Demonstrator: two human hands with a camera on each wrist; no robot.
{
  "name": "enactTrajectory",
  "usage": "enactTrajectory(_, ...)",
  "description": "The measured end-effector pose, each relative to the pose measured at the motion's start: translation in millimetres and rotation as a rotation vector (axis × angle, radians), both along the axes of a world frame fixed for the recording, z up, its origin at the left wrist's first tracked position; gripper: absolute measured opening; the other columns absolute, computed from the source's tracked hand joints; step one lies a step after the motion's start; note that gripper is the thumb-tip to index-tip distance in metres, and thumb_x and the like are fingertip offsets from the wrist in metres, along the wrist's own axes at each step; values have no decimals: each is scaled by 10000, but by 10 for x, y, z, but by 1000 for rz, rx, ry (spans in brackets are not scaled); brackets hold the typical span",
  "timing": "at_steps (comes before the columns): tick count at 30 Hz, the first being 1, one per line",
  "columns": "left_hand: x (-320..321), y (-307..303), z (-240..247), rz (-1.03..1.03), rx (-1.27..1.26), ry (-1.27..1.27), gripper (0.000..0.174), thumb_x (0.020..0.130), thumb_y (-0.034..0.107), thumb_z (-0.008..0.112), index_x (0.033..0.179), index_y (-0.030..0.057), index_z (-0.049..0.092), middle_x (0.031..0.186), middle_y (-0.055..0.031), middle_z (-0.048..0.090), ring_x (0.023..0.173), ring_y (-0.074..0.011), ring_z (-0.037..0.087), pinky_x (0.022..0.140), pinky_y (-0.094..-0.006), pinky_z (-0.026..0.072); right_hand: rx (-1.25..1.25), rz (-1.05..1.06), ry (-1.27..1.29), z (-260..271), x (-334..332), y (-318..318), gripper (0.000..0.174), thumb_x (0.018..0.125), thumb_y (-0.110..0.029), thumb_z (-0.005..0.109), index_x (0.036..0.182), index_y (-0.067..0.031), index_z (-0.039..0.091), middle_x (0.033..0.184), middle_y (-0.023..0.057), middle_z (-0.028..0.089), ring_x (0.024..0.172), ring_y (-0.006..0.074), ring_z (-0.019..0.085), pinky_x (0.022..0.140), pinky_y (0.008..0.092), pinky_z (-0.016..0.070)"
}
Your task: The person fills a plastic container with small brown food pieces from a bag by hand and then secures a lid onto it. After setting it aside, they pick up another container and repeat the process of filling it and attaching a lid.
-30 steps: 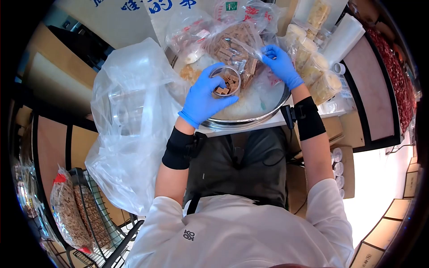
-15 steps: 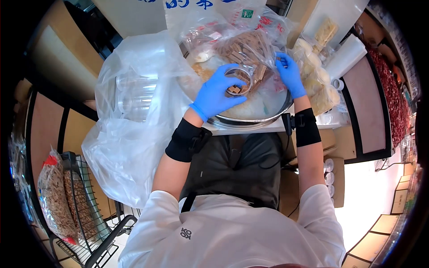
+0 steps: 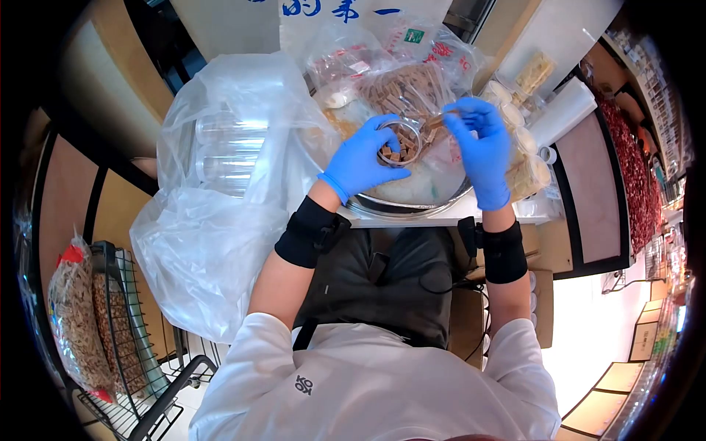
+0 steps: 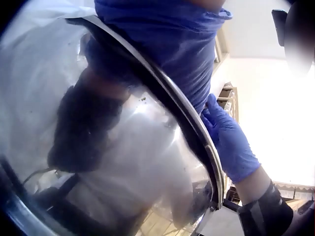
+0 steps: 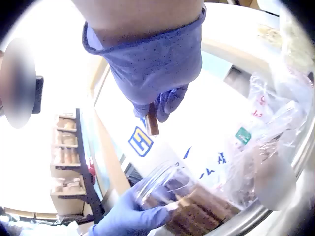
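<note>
My left hand [image 3: 362, 163], in a blue glove, grips a round clear plastic jar [image 5: 165, 179] partly filled with brown sticks [image 3: 397, 156]. The jar is tilted over the front of a round metal tray [image 3: 412, 209]. My right hand [image 3: 484, 151], also gloved in blue, pinches a brown stick [image 5: 152, 124] just to the right of the jar's mouth. Behind the jar, an open clear bag [image 3: 403, 87] with many more brown sticks lies on the tray. In the left wrist view the left glove [image 4: 167, 44] hides the jar.
To the left, a large plastic bag [image 3: 213, 257] holds clear empty jars [image 3: 232, 158]. Filled jars [image 3: 531, 173] stand along the right, near a white roll [image 3: 565, 110]. A wire cart [image 3: 140, 316] with bagged goods is at the lower left.
My right hand has come from the bag of sticks back toward me, now with a brown stick in its fingers. My left hand keeps hold of the jar and has shifted slightly right.
</note>
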State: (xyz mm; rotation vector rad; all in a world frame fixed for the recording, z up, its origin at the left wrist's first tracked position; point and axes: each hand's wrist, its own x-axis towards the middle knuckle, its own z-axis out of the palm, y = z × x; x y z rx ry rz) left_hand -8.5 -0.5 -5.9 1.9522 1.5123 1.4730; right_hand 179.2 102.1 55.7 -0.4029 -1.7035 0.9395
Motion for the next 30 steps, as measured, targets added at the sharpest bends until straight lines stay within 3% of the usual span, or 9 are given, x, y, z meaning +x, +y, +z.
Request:
enactTrajectory(2, -4, 2, -22, 48, 26, 53, 363, 652, 239, 867, 815, 63, 594, 1328, -152, 541, 1200, -312, 542, 995, -390, 451, 101, 21, -150, 33, -35, -164, 251, 839, -93, 757, 1066, -49, 660, 921, 22, 697, 783, 78, 633, 710, 233, 515)
enactTrajectory(4, -13, -2, -4, 41, 19, 65, 383, 648, 255, 871, 815, 61, 587, 1324, -156, 545, 1177, -317, 556, 971, -391, 465, 209, 27, -466, 58, -55, -248, 240, 826, -145, 767, 1042, -80, 685, 919, 12, 711, 743, 90, 635, 679, 245, 512)
enactTrajectory(5, -19, 0, 6, 35, 12, 77, 403, 643, 271, 876, 816, 59, 580, 1320, -160, 549, 1155, -323, 569, 948, -392, 480, 212, 29, -468, 36, -56, -252, 240, 826, -145, 767, 1042, -80, 685, 919, 12, 711, 743, 90, 635, 679, 245, 512)
enactTrajectory(10, -10, -6, 5, 44, -30, 80, 421, 657, 325, 864, 839, 57, 595, 1339, -141, 542, 1077, -301, 612, 884, -381, 507, 230, 166, -746, 11, -78, -308, 220, 866, -241, 715, 1044, -114, 693, 907, 62, 707, 700, 207, 646, 663, 307, 511)
enactTrajectory(17, 2, -11, -19, 61, -57, 155, 453, 678, 389, 840, 981, 97, 673, 1356, -82, 539, 1004, -266, 649, 846, -356, 527, 285, 146, -796, 38, -49, -368, 166, 906, -198, 653, 1048, -119, 689, 909, 91, 705, 738, 269, 675, 673, 338, 524)
enactTrajectory(22, 37, -41, 14, 96, 18, 213, 432, 685, 385, 830, 962, 90, 680, 1333, -70, 551, 1001, -251, 653, 848, -346, 533, 310, 177, -763, 48, -50, -451, 200, 904, -171, 639, 1094, -108, 646, 977, 100, 710, 875, 293, 700, 720, 350, 548)
enactTrajectory(26, 5, -8, -37, 121, 47, 286, 437, 690, 389, 820, 977, 92, 678, 1292, -65, 576, 984, -254, 656, 836, -351, 535, 350, 125, -726, 3, -75, -471, 194, 890, -149, 644, 1078, -100, 635, 950, 95, 706, 840, 306, 688, 729, 370, 534)
enactTrajectory(28, 15, -25, -20, 126, 55, 308, 431, 690, 386, 817, 974, 93, 679, 1284, -69, 581, 972, -258, 656, 833, -353, 535, 581, 13, -746, -25, -96, -455, 175, 876, -127, 647, 1045, -88, 631, 904, 99, 695, 807, 315, 664, 739, 403, 514)
enactTrajectory(30, 23, -31, -1, 133, 64, 330, 425, 691, 383, 814, 970, 93, 679, 1276, -72, 586, 961, -262, 657, 830, -355, 536, 591, 16, -720, -50, -78, -448, 182, 871, -118, 644, 1050, -85, 633, 889, 109, 686, 792, 323, 648, 737, 419, 504)
